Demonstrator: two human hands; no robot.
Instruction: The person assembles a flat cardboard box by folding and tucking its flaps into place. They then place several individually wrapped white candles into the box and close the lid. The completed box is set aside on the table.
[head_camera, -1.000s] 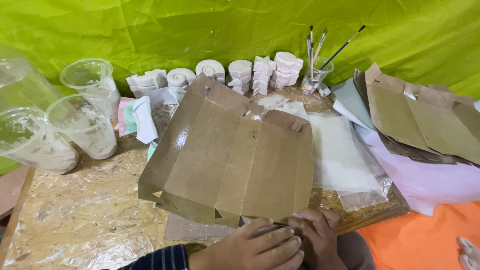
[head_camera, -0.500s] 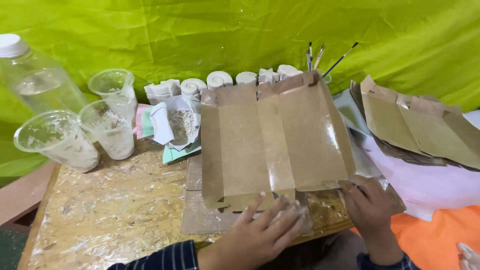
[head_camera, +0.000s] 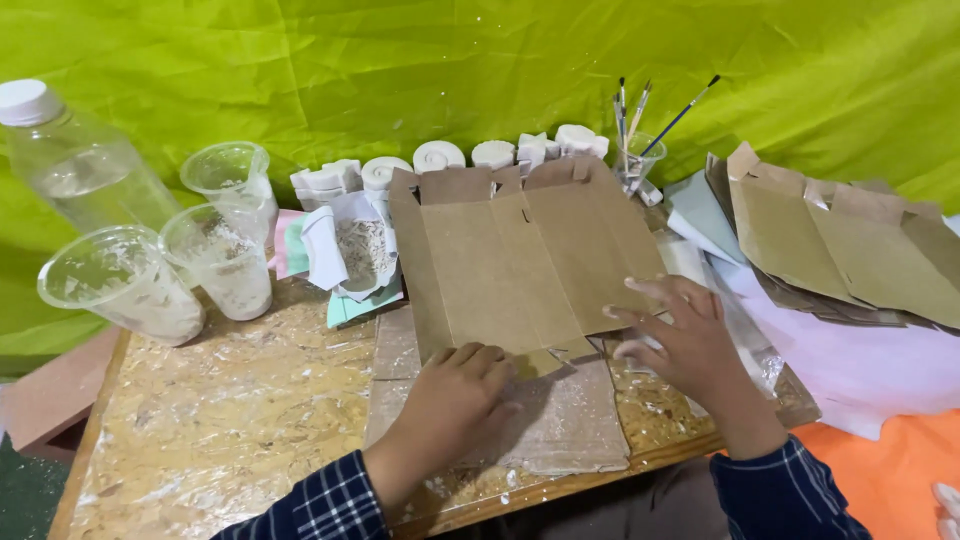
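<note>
On the wooden table (head_camera: 200, 440), seen from the head camera, a brown cardboard sheet (head_camera: 520, 260) with creases and slots lies unfolded, its far edge close to a row of white spiral-shaped pieces (head_camera: 440, 157) lined up against the green cloth backdrop (head_camera: 420, 60). At the sheet's near edge the left hand (head_camera: 455, 400) rests with its fingers curled down, fingertips pressing on the cardboard where small flaps stick out; it grips nothing that can be made out. Over on the sheet's right near corner the right hand (head_camera: 685, 340) lies flat with fingers spread, holding the cardboard down against the table. Both wrists show dark checked sleeves. Under the sheet a paler flat panel (head_camera: 570, 420) lies on the tabletop, reaching toward the near edge. Left of the cardboard sit three clear plastic cups (head_camera: 225, 260) with whitish residue, a clear plastic bottle (head_camera: 80, 165) with a white cap behind them, and a small open bag (head_camera: 350, 250) holding pale shredded material. Behind the sheet's right corner a small glass (head_camera: 640, 160) holds thin brushes. Further right, a stack of similar brown cardboard pieces (head_camera: 850, 250) lies on pale sheets, well apart from both hands.
</note>
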